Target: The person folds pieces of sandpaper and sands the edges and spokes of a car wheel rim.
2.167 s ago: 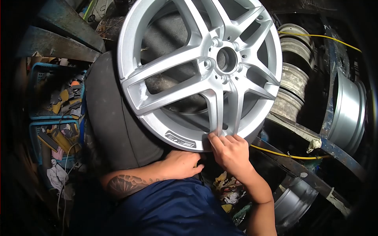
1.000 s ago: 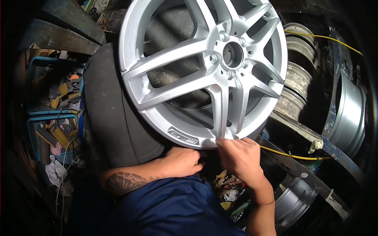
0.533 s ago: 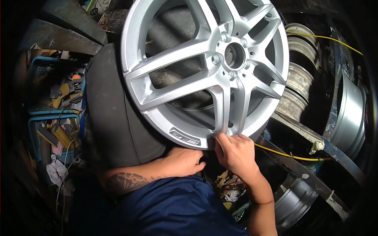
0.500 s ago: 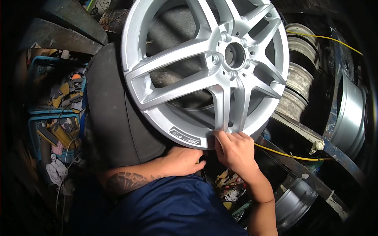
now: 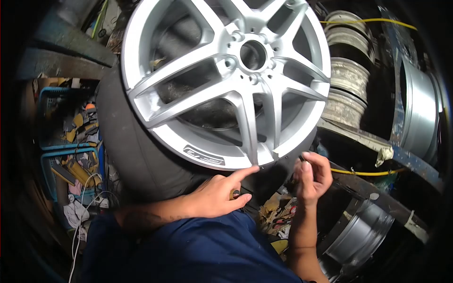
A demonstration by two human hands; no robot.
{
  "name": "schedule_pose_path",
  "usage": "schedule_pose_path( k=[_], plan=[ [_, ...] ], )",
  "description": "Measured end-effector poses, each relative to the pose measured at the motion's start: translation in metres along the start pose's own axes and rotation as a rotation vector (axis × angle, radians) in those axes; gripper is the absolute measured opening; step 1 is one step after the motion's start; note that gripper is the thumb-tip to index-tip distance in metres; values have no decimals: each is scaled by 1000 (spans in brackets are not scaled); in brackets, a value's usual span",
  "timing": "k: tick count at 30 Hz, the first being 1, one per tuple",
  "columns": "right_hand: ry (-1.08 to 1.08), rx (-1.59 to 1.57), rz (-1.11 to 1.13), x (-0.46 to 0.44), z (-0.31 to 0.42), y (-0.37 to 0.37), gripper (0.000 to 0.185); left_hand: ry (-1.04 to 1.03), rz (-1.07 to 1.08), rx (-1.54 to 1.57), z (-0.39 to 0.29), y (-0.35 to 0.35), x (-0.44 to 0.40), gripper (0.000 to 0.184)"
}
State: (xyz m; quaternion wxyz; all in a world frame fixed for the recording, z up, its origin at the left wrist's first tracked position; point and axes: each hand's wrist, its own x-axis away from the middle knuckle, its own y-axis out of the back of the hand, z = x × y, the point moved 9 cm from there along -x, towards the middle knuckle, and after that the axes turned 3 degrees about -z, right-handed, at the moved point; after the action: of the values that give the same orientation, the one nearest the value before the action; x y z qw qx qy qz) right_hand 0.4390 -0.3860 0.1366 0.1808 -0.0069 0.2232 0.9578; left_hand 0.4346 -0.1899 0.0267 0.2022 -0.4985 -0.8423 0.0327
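A silver alloy wheel rim (image 5: 179, 101) with paired spokes lies face up, tilted, on a dark tyre-like support (image 5: 122, 137). My left hand (image 5: 214, 195) is at its near edge, index finger stretched out and its tip at the lip. The other fingers curl round a small yellowish-brown rolled piece (image 5: 234, 194); its kind is unclear. Just off the rim, to the right, my right hand (image 5: 314, 181) is closed in a pinch with a small dark bit at the fingertips, too small to name. A small pale-yellow piece (image 5: 276, 154) sits on the rim lip between the hands.
Blue baskets (image 5: 49, 147) with abrasive-looking scraps stand at the left, beside a white cable (image 5: 80, 212). Stacked wheels (image 5: 347, 80), a metal rack bar (image 5: 351, 137) and a yellow hose (image 5: 368, 173) are at the right. Another rim (image 5: 361, 236) lies lower right.
My right hand has come off the rim edge and moved right, fingertips pinched. My left index finger has stretched out to the lip. The whole view has shifted slightly.
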Motion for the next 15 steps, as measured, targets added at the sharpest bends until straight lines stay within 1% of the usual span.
schedule_pose_path(
  k=[1, 2, 5, 6, 7, 8, 9, 11, 15],
  plan=[
    [-20, -11, -36, 2, -11, -1, 17, 46, -48, -3, -4, 2, 2, 78],
    [-29, -98, -75, 6, -26, -2, 17, 5, -60, -6, -8, 1, 3, 97],
    [-43, -174, -262, 10, -51, -14, 17, 92, -148, 165, -8, -2, 4, 106],
    [-32, -210, -323, 9, -56, -21, 17, 58, -134, 179, -4, -7, -3, 109],
    [-23, -248, -387, 8, -61, -25, 18, 117, -121, 249, 4, -13, -5, 109],
    [-71, -305, -413, 9, -74, -30, 18, 178, -108, 315, 3, -16, -10, 108],
    [-80, -185, -464, 10, -79, -31, 18, 243, -92, 382, 3, -21, -11, 107],
    [18, -152, -447, 9, -74, -32, 17, 287, -99, 411, -3, -26, -11, 104],
    [-70, -359, -346, 12, -83, -24, 16, 342, -122, 426, -8, -32, -7, 102]
  ],
)
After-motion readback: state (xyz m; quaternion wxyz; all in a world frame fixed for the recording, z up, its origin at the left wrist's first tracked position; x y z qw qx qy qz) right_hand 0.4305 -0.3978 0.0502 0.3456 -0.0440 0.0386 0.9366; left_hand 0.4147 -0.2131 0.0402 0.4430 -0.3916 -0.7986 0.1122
